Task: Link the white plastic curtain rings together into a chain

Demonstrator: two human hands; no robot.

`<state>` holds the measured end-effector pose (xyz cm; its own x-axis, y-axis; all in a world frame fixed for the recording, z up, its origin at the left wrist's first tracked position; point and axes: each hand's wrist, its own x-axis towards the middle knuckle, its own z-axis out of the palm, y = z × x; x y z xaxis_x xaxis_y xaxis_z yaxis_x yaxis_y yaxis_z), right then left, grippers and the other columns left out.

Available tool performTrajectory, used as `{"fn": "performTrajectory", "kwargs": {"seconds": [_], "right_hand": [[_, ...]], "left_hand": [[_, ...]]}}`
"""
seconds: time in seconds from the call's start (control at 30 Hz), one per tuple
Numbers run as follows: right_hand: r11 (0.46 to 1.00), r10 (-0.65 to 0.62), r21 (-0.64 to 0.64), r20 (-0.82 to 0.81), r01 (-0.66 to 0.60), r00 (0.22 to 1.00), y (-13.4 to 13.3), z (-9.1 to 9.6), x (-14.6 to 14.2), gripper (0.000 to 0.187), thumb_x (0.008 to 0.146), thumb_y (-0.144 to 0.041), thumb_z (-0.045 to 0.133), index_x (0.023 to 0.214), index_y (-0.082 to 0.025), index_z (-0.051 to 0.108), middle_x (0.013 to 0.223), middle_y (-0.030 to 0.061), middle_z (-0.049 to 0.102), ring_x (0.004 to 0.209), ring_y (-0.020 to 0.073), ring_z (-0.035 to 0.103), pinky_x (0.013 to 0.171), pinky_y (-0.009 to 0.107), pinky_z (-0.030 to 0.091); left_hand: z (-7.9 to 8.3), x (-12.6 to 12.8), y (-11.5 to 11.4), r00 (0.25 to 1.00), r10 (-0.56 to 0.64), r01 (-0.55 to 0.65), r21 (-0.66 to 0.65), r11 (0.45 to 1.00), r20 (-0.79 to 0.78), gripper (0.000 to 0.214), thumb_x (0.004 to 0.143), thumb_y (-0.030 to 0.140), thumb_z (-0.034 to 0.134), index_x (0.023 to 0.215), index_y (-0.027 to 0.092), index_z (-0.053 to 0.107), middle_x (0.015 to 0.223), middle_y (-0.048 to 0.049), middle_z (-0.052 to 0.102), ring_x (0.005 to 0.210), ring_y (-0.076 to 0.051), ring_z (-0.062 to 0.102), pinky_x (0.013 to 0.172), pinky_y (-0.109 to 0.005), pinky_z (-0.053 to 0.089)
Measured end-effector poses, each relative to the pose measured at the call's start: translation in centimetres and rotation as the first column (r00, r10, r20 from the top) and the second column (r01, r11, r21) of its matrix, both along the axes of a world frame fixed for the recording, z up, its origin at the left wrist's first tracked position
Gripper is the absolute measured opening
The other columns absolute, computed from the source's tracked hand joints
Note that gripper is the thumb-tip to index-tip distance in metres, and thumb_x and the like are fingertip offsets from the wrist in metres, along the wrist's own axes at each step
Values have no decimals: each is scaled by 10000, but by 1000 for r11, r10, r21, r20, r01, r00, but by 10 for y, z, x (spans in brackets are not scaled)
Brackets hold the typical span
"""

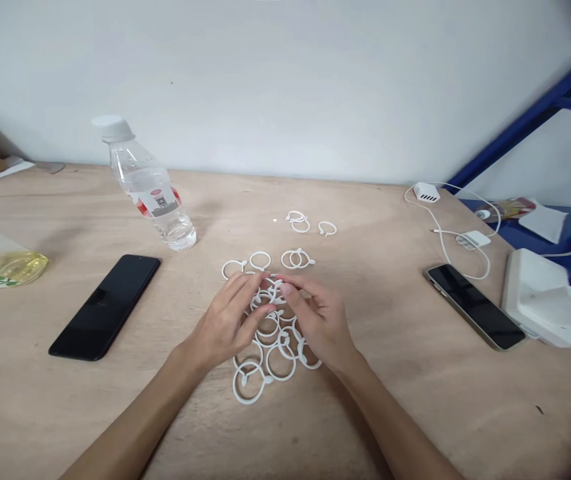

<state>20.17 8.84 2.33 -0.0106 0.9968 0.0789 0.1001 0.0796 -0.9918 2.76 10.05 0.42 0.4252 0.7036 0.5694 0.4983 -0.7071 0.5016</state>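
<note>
Over a loose pile of thin white plastic rings (281, 361), each with a small tab, my left hand (230, 317) and my right hand (324, 323) face each other. Their bent fingertips nearly meet around one white ring (274, 285), and both pinch it. Part of that ring is covered by the fingers and blends with the rings behind it. The pile spreads beneath and between my hands, down toward my wrists. Just beyond my fingertips lie a few more rings (298, 259), some overlapping.
Farther back are other white rings (328, 229). A water bottle (152, 193) and a black phone (105, 307) are at left, beside a bottle of yellow liquid (20, 267). At right are another phone (475, 305), a white stand (535, 293) and a charger (426, 193) with cables.
</note>
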Motion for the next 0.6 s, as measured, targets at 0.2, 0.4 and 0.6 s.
{"fn": "performTrajectory", "kwargs": {"seconds": [0.2, 0.4, 0.6], "right_hand": [[997, 7, 80, -12, -6, 1000, 4, -6, 3, 144, 813, -333, 667, 870, -249, 769, 841, 32, 733, 767, 180, 645, 683, 303, 497], [997, 21, 75, 66, -26, 998, 5, -6, 5, 178, 802, -367, 667, 878, -243, 770, 825, 32, 735, 713, 175, 627, 652, 304, 487], [952, -304, 150, 386, 266, 871, 65, -9, 55, 288, 780, -392, 615, 919, -185, 759, 901, 82, 746, 788, 216, 639, 724, 337, 491]], "left_hand": [[0, 2, -4, 999, -40, 41, -51, 998, 31, 401, 940, 212, 504, 1336, 185, 444, 1088, -114, 630, 982, -212, 603, 865, -347, 526], [-2, 3, -4, 999, -27, 30, -61, 998, 38, 386, 947, 236, 489, 1328, 185, 456, 1112, -128, 629, 997, -225, 606, 872, -372, 527], [-6, 3, -2, 999, -31, 30, -45, 999, -12, 353, 947, 242, 486, 1295, 181, 466, 1055, -117, 634, 952, -220, 600, 835, -364, 527]]}}
